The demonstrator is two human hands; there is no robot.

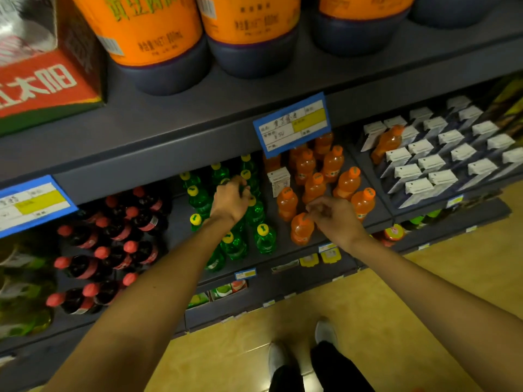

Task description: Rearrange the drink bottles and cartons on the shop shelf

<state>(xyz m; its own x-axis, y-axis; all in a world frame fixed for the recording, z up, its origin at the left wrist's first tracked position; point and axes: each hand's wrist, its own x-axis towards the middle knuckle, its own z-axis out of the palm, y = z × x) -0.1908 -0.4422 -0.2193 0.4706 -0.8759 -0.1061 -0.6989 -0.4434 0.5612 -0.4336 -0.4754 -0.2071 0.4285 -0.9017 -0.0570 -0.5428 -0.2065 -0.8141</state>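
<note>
Left hand point(230, 200) grips a green plastic bottle point(254, 212); right hand point(335, 217), fingers loosely curled and holding nothing, nears an orange plastic bottle point(301, 229), probably to grasp it.

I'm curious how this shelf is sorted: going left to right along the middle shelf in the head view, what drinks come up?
Red-capped dark bottles → green bottles → orange bottles → white cartons.

The left hand point(230, 200) hides the green bottle point(245, 193) it reaches among
</note>
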